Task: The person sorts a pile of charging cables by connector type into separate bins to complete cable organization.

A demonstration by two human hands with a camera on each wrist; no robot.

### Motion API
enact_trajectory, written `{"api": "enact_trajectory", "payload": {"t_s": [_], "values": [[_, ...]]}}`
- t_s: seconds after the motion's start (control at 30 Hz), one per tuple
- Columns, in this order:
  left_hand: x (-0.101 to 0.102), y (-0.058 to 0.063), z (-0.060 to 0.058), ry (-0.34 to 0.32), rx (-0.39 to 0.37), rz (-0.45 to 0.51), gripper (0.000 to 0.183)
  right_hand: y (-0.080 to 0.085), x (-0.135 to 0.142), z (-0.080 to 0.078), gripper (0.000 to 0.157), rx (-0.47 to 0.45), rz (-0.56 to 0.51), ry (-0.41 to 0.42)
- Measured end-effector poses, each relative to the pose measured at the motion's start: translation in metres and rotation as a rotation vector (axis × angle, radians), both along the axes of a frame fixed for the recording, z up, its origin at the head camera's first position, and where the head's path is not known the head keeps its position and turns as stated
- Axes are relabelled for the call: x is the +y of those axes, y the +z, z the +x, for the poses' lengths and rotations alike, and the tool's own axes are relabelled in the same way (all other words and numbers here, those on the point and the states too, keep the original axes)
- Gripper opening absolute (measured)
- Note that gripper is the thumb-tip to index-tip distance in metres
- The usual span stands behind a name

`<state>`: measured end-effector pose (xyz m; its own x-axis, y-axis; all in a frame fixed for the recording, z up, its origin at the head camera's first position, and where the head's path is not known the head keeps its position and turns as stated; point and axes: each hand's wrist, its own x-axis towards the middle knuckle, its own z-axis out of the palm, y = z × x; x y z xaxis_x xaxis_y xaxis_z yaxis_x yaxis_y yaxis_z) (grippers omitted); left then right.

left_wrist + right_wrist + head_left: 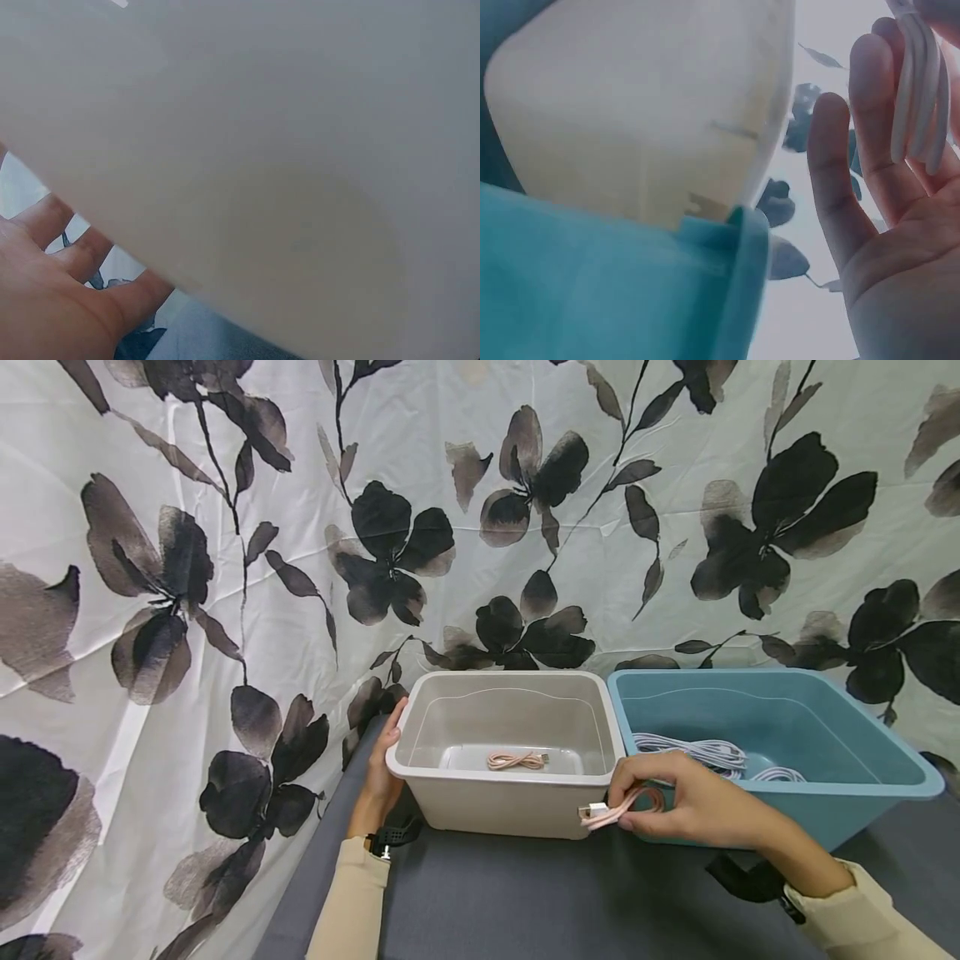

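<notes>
My right hand (697, 797) pinches a folded pink USB cable (618, 812) by its coil, in front of where the two bins meet; its white plug points left. In the right wrist view the cable (922, 90) hangs in loops between the fingertips and thumb. The left hand (385, 772) rests against the left side of a beige plastic bin (502, 802), fingers reaching up to its rim. The left wrist view shows those fingers extended along the bin, their tips hidden by it. Another bundled pink cable (517, 761) lies on the beige bin's floor.
A teal bin (862, 727) stands against the right side of the beige one. Inside are bundled white cables (697, 752), partly hidden by the right hand. Both bins sit on a dark grey surface (540, 893), before a floral curtain (450, 568).
</notes>
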<state>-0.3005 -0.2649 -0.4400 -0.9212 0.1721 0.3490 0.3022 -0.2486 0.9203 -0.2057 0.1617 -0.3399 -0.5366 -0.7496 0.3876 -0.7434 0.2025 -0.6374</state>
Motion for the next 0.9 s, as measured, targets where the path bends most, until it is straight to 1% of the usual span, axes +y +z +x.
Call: {"api": "enact_trajectory", "payload": {"t_s": [0.07,0.17,0.23,0.43,0.53,0.7,0.9], "values": [[0.000,0.001,0.000,-0.001,0.002,0.004,0.057,0.006,-0.001,-0.005,0.020,0.002,0.010,-0.027],[-0.001,0.000,0.000,-0.001,0.001,0.010,0.058,0.015,-0.002,-0.011,0.015,-0.031,0.028,-0.066],[-0.001,0.000,0.000,-0.002,0.000,0.008,0.059,0.021,-0.003,-0.016,0.014,-0.047,0.031,-0.080],[-0.002,0.000,0.001,0.007,-0.009,-0.006,0.061,0.037,-0.004,-0.033,0.011,-0.055,0.061,-0.123],[-0.002,-0.001,0.001,0.009,-0.015,-0.011,0.060,0.042,-0.005,-0.042,0.010,-0.084,0.078,-0.147],[-0.001,-0.001,0.000,-0.004,-0.014,0.001,0.062,0.049,-0.009,-0.057,0.011,-0.125,0.104,-0.150],[0.000,0.000,0.002,0.006,-0.015,-0.009,0.060,0.054,-0.016,-0.075,0.014,-0.182,0.111,-0.122]]}}
